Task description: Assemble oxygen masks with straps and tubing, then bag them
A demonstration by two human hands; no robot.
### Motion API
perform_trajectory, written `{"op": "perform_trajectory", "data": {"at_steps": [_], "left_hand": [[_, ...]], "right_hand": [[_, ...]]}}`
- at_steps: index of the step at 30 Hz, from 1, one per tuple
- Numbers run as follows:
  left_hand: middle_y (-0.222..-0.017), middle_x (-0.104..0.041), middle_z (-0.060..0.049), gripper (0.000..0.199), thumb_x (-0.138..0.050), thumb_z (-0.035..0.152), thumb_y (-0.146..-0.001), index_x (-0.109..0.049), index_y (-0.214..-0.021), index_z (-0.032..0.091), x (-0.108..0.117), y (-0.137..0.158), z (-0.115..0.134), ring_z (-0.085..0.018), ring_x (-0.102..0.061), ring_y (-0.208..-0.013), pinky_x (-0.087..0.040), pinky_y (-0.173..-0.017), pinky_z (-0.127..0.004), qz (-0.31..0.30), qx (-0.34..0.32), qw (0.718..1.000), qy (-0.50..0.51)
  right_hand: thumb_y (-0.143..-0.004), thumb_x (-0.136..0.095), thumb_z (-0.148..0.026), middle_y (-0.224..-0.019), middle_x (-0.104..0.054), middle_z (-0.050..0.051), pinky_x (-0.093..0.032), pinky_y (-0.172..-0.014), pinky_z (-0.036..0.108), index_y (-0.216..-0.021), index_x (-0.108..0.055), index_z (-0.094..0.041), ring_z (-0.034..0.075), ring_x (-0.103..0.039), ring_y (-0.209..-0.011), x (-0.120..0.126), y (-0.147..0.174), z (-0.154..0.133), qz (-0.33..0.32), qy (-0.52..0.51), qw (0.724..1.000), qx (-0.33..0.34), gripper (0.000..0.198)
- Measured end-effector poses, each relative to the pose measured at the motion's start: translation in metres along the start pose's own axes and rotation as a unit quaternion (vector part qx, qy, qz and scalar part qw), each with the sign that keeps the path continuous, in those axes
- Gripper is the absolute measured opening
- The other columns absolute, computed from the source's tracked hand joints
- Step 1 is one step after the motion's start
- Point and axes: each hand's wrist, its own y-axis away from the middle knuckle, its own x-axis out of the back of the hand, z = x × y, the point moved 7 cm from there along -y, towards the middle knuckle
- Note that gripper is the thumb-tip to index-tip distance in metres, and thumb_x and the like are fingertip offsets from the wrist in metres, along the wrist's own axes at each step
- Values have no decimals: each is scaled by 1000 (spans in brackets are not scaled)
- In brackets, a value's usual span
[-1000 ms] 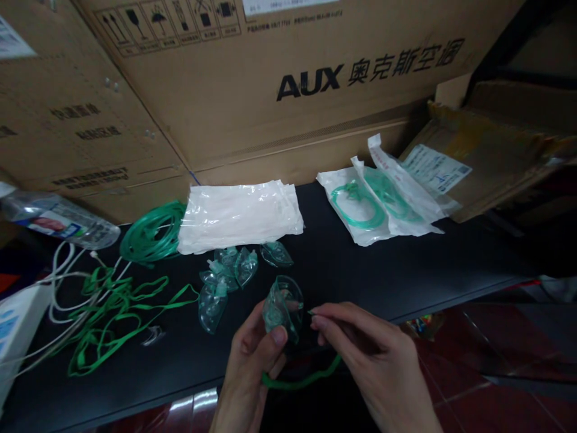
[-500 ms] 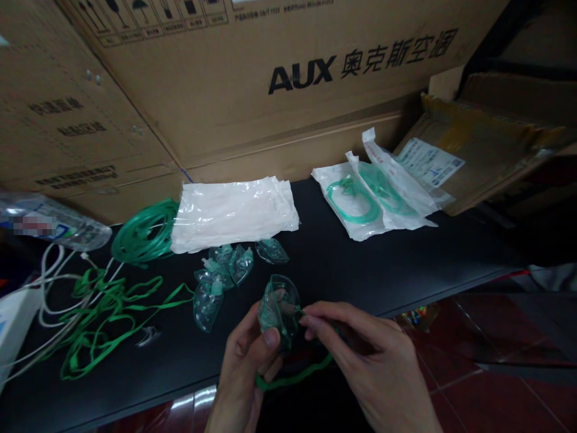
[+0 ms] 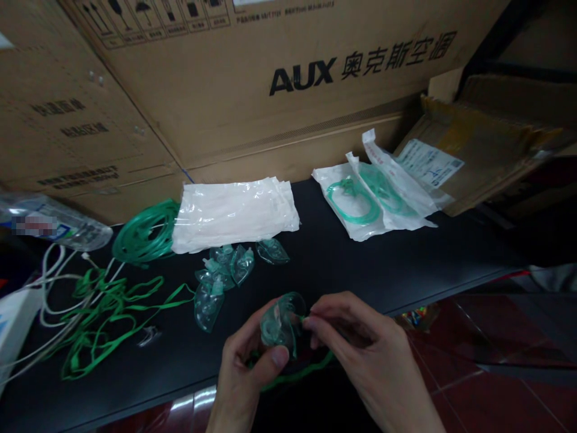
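My left hand (image 3: 250, 361) is closed around a clear green oxygen mask (image 3: 282, 322), its thumb pressed along the lower side. At the mask's right edge, my right hand (image 3: 360, 343) pinches the end of a green elastic strap (image 3: 311, 373). The strap hangs in a loop below the mask, between both hands. Just where it meets the mask is too dark and small to make out. Several more oxygen masks (image 3: 210, 304) lie on the black table (image 3: 360, 270), left of and beyond my hands.
A pile of loose green straps (image 3: 103, 325) and coiled green tubing (image 3: 146, 234) lie at left, near white cables (image 3: 45, 288) and a plastic bottle (image 3: 67, 222). White pouches (image 3: 234, 213) and bagged tubing (image 3: 354, 204) sit before a large cardboard box (image 3: 270, 120). An opened carton (image 3: 478, 144) stands at right.
The mask has dropped slightly and tilted in my left hand. My right fingers stay at its right edge and have shifted a little, with the strap still pinched.
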Motion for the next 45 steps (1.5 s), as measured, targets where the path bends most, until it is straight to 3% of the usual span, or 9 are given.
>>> {"op": "perform_trajectory", "data": {"at_steps": [4,8,12,18,23,29,36,39,45], "left_hand": [[-70,-71,-6,62,-95,47,-55,-83,-109,19,0,-1,-3,-20,-58,-67,-39,-51,-22,-18,-3,1000,-2],[-58,-55,1,63,-95,53,-54,-84,-105,18,-3,-1,-7,-8,-32,-51,-22,-44,-18,-49,21,998,40],[-56,-40,7,60,-94,52,-58,-84,-104,16,-8,1,-14,-4,-12,-51,-17,-44,-17,-83,76,989,97],[-57,-32,9,61,-93,54,-61,-82,-106,15,-7,5,-25,-3,-13,-50,-19,-44,-14,-89,117,982,121],[-60,-45,5,56,-94,51,-59,-82,-101,17,-3,8,-31,-5,-30,-53,-24,-48,-14,-41,131,982,130],[-59,-29,11,57,-91,55,-63,-80,-100,13,-12,6,-27,-4,-9,-52,-13,-45,-17,-76,135,981,116],[-59,-26,12,59,-90,55,-66,-79,-106,14,-15,5,-24,-3,-7,-50,-9,-45,-17,-88,130,981,112],[-59,-24,12,56,-91,54,-66,-80,-104,15,-16,5,-24,-3,-6,-50,-9,-44,-16,-85,128,981,120],[-60,-28,11,52,-90,54,-69,-79,-103,16,-19,4,-21,-3,-7,-51,-9,-44,-16,-92,104,985,103]], "right_hand": [[-80,-82,-24,-69,-75,-4,-54,-55,19,-86,-77,-25,11,-68,-56,-5,-2,10,-36,-52,996,-58,9],[-79,-84,-23,-71,-72,-5,-52,-56,18,-103,-82,-27,8,-65,-55,-11,-4,17,-106,-97,984,-101,25],[-76,-89,-27,-66,-69,-5,-52,-57,17,-93,-82,-24,7,-64,-55,-15,-4,22,-134,-155,971,-122,19],[-67,-95,-28,-67,-67,-6,-50,-52,17,-81,-75,-19,7,-62,-50,-23,1,28,-166,-192,955,-154,26],[-68,-95,-35,-64,-61,-7,-47,-51,18,-74,-66,-19,7,-54,-52,-23,1,29,-184,-165,957,-152,33],[-69,-94,-37,-67,-60,-7,-47,-55,20,-73,-63,-20,9,-55,-56,-19,-1,32,-172,-125,965,-150,35],[-89,-76,-45,-73,-64,-4,-49,-63,23,-84,-69,-19,10,-61,-61,-12,3,34,-205,-116,964,-124,28],[-89,-76,-46,-74,-64,-3,-50,-63,24,-86,-69,-20,11,-61,-61,-12,4,35,-214,-106,962,-129,28],[-86,-75,-26,-70,-62,-5,-48,-65,24,-78,-64,-22,12,-60,-65,-13,-1,33,-190,-23,976,-104,15]]}}
